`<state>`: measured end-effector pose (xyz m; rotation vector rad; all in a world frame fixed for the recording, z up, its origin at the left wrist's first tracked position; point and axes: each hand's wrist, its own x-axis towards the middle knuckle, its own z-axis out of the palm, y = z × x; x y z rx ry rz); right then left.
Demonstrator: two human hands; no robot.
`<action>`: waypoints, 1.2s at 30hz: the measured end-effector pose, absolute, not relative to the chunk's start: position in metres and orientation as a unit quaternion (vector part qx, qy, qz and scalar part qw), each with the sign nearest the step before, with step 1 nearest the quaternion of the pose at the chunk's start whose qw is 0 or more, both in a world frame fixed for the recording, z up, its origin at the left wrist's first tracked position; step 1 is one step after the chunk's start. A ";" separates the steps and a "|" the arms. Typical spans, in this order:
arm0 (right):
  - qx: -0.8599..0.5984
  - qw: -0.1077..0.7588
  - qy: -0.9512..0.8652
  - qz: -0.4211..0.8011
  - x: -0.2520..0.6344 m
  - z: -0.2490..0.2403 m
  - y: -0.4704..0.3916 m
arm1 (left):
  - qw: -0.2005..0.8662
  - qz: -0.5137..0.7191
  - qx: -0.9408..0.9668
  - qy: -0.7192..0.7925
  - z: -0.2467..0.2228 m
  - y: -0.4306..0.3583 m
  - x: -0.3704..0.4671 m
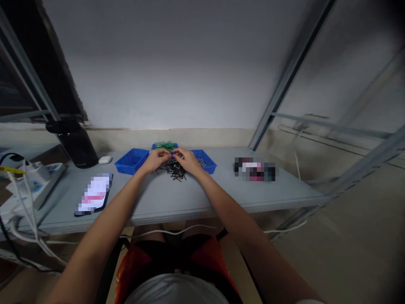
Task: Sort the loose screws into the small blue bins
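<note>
Your forearms (107,226) cross the table's near edge (177,214). Left hand (157,159) and right hand (189,161) bend fingertips over the screws (176,171), back from that edge; whether they pinch one, I can't tell. A dragging wrist could scatter them.

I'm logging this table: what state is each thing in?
Left hand: fingers bent, grip unclear
Right hand: fingers bent, grip unclear
Dark metal pieces: loosely heaped on the table
Left blue tray: upright, open-topped
Right blue tray: upright, holding silvery pieces
Back blue tray: holding green pieces
Phone: face up, screen lit
Black bottle: standing
White case: lying flat, seemingly shut
White power strip: plugs inserted
</note>
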<state>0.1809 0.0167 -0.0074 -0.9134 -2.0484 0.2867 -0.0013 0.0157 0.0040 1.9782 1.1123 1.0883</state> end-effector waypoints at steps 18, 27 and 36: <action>-0.330 0.435 -0.831 0.108 0.184 0.005 0.003 | 0.440 0.411 0.702 0.380 0.017 0.001 0.004; -0.373 0.441 -0.775 0.257 0.193 -0.037 -0.070 | 0.266 0.322 0.797 0.436 -0.002 -0.075 0.017; -0.372 0.381 -0.794 0.295 0.192 -0.049 -0.094 | 0.111 0.281 0.808 0.506 -0.044 -0.110 0.025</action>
